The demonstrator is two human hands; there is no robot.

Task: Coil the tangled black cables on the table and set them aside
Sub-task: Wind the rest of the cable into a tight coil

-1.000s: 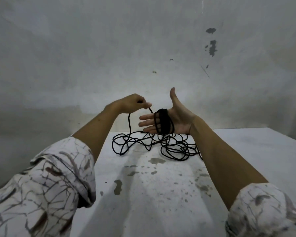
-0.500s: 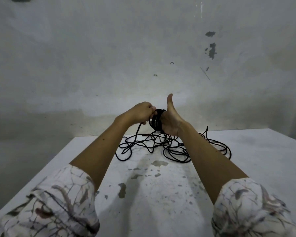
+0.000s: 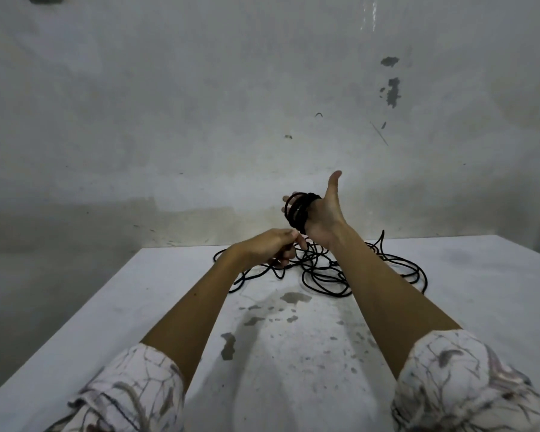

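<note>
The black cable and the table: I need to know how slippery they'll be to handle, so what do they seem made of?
The black cable looks rubber- or plastic-jacketed with a matte finish: it is thin, shows no shine, and bends into soft loops around the right hand. The table looks like a hard white painted or laminated top, dull and flat, with grey patches where the coating seems chipped or stained.

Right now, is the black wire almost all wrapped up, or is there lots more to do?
Some is done: a thick bundle of black cable loops is wound around the raised right hand. In hand: the left hand pinches the strand, seemingly feeding the next turn. Left: a big tangle of loose black cable lies on the stained white table, and nothing is set aside yet. Roughly midway, I'd guess.
</note>
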